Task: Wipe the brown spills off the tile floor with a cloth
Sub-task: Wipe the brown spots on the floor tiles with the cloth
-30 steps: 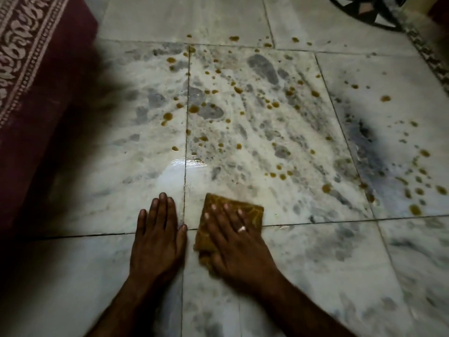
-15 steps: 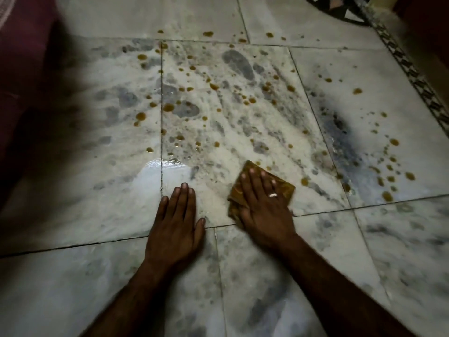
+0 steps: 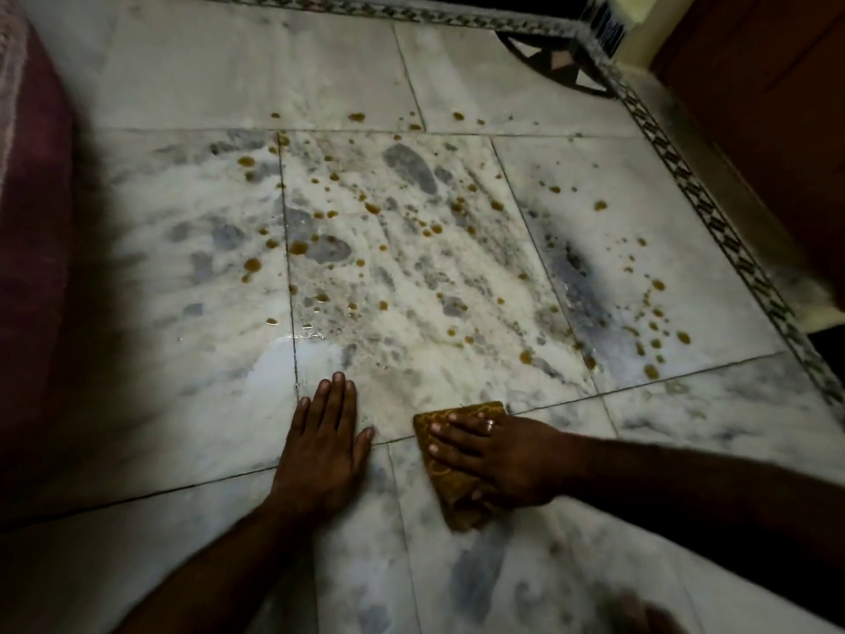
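Head view: our left hand (image 3: 322,455) lies flat on the tile floor (image 3: 205,107), fingers straight, bracing; our right hand (image 3: 498,459) presses the cloth (image 3: 457,510) down with straight fingers, just beside it. Brown spills (image 3: 299,248) dot the tiles beyond, unwiped. Risk as we judge it: a saturated cloth would smear them, and the wet sheen (image 3: 279,359) by the left palm invites a slip.

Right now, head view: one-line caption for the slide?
Right hand presses a brown cloth flat on the tile floor, left hand braced beside it; brown spills dot the tiles beyond.
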